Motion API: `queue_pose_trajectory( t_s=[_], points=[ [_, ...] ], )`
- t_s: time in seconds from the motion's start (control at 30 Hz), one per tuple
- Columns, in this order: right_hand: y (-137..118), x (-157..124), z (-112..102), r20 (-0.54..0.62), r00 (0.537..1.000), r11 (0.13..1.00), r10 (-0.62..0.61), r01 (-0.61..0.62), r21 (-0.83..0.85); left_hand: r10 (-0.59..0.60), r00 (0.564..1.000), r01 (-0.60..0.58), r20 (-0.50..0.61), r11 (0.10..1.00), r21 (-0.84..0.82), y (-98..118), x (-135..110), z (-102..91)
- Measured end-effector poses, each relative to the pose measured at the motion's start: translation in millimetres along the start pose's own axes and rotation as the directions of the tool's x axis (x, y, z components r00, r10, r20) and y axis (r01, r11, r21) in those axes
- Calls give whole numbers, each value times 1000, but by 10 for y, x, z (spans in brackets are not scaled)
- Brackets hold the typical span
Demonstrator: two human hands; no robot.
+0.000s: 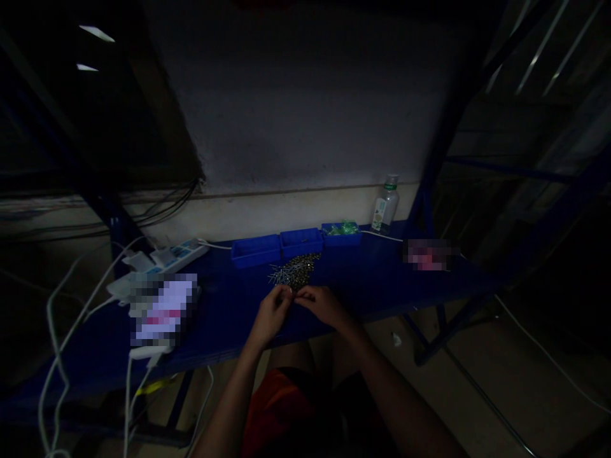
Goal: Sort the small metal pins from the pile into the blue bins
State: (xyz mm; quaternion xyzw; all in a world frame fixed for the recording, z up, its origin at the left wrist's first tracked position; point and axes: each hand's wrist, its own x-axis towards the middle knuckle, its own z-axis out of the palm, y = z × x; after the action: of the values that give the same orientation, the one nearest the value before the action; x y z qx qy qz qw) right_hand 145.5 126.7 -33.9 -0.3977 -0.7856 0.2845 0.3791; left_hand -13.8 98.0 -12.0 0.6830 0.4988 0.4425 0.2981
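Observation:
The scene is dim. My left hand (pixel 273 312) and my right hand (pixel 321 304) meet over the blue table (pixel 372 280), fingertips pinched together on a tiny part too small to name. Just beyond them lies a pile of small metal parts (pixel 294 267). Behind the pile stand three blue trays: the left tray (pixel 255 249), the middle tray (pixel 300 242), and the right tray (pixel 340 233) with green pieces in it.
A plastic bottle (pixel 386 205) stands at the back right by the wall. A white power strip (pixel 179 253) and white cables (pixel 57 331) lie at the left. Blurred objects sit at the left (pixel 162 308) and right (pixel 427 254). Blue shelf frames flank the table.

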Motion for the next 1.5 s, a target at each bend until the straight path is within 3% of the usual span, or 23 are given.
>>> queue_pose_trajectory(
  t_s=[0.2, 0.47, 0.83, 1.07, 1.27, 1.5],
  points=[
    [14, -13, -36, -57, 998, 998, 27, -24, 54, 9, 998, -12, 61, 999, 49, -31, 3, 0],
    [-9, -17, -46, -69, 998, 1000, -2, 4, 25, 1, 1000, -3, 25, 994, 107, -74, 21, -7],
    [-11, -30, -67, -99, 994, 997, 38, -32, 66, -55, 998, 56, -9, 992, 110, -69, 15, -5],
    [22, -21, -75, -129, 991, 996, 49, -39, 78, -121, 993, 121, 8, 993, 16, -103, 25, -5],
    [7, -34, -56, -41, 999, 999, -6, 8, 36, -97, 995, 97, -35, 995, -18, -33, -9, -27],
    [-40, -48, -51, 30, 998, 994, -48, 51, -99, -8, 1000, 8, 18, 999, 33, -32, -17, 4]
  ],
)
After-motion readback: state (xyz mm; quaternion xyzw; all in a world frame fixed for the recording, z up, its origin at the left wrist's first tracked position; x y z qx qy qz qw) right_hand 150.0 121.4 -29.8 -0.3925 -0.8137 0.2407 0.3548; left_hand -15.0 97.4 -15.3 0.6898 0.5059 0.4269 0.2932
